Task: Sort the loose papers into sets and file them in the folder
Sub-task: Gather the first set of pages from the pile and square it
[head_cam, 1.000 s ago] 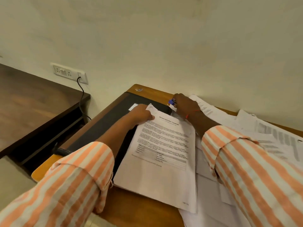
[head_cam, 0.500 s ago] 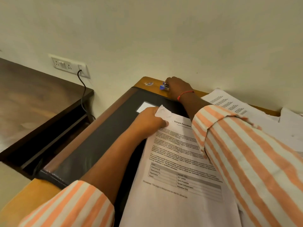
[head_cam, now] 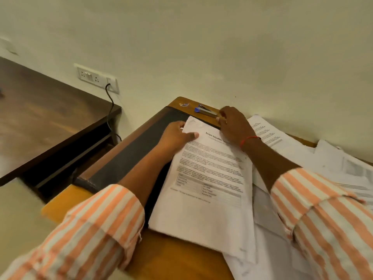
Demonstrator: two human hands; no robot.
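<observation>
Pinching the paper set (head_cam: 207,178) at its upper-left corner, your left hand (head_cam: 177,136) holds the sheets aligned over the dark folder (head_cam: 131,156), centre frame. Your right hand (head_cam: 235,127) lies just beside the stapler (head_cam: 205,111) above; whether it grips, I cannot tell.

Orange-brown wooden bench (head_cam: 173,257) against cream painted wall (head_cam: 222,47). Small blue-and-silver metal stapler (head_cam: 205,111) near bench's far edge, tiny crumpled scrap (head_cam: 184,105) just left. Further left: dark brown wooden side table (head_cam: 40,118); white socket plate (head_cam: 96,78) on wall, black cable (head_cam: 109,110) plugged in, hanging down.
</observation>
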